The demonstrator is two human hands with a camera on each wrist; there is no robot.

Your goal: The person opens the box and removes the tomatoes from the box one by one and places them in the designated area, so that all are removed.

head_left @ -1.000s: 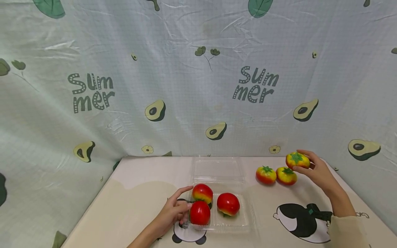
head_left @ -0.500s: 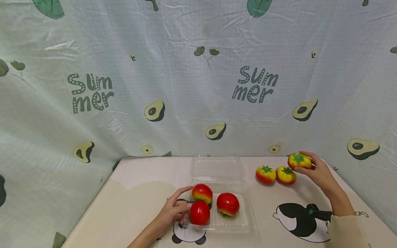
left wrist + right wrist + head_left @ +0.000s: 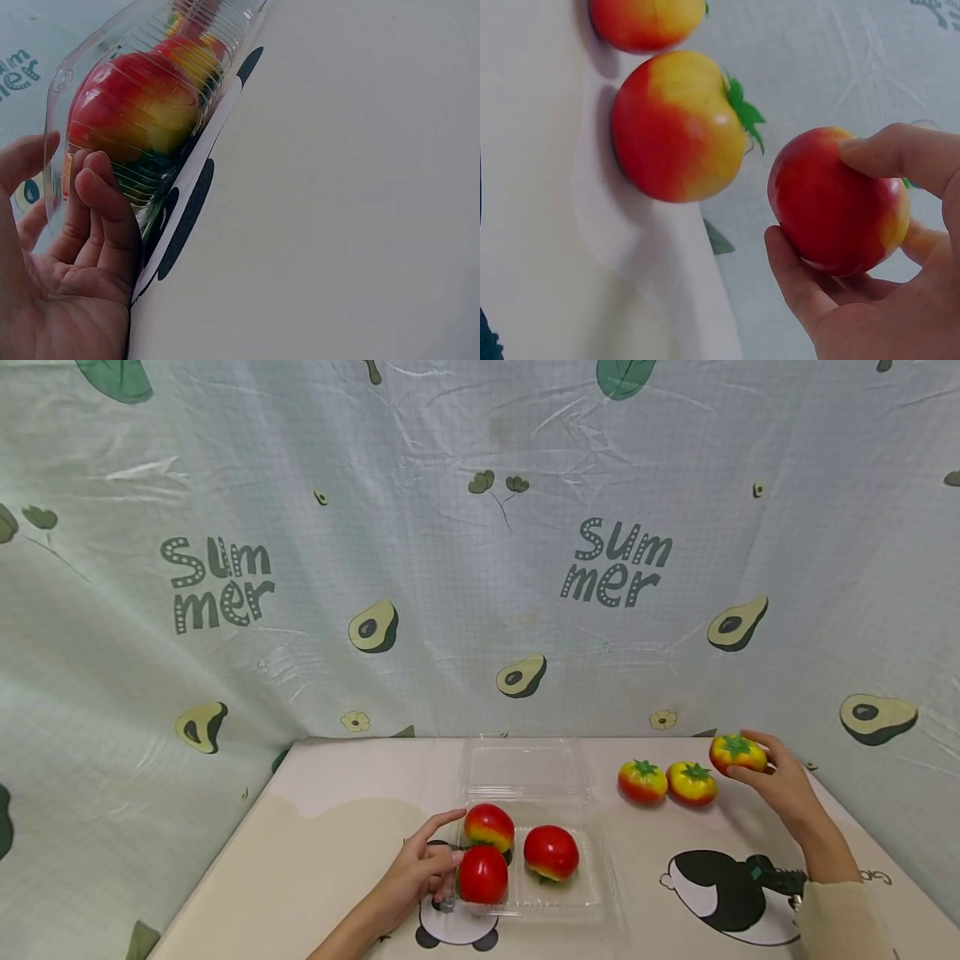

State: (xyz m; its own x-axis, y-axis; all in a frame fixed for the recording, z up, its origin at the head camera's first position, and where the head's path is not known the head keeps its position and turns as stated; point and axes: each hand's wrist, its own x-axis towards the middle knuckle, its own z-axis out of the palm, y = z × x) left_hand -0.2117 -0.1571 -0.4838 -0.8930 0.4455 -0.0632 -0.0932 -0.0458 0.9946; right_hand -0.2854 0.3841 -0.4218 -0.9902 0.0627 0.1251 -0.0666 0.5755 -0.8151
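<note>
My right hand (image 3: 780, 781) grips a red-and-yellow toy tomato (image 3: 738, 754), its green leafy top facing up, raised at the table's back right. In the right wrist view, the thumb lies on one side of this tomato (image 3: 832, 206) and the fingers on the other. Just left of it, two similar tomatoes (image 3: 692, 784) sit side by side on the table. My left hand (image 3: 420, 868) holds the left edge of a clear plastic container (image 3: 592, 872), index finger stretched along the rim. Three tomatoes, red side up, lie inside, one (image 3: 551, 853) in the right half.
The container's clear lid (image 3: 528, 768) lies folded back behind it. A pale printed cloth (image 3: 337, 827) covers the table. Behind the table hangs a curtain (image 3: 450, 568) with avocado prints, close to the raised tomato.
My right hand has moved a little to the right and slightly down with its tomato, away from the two tomatoes beside it. The left hand and container stay put.
</note>
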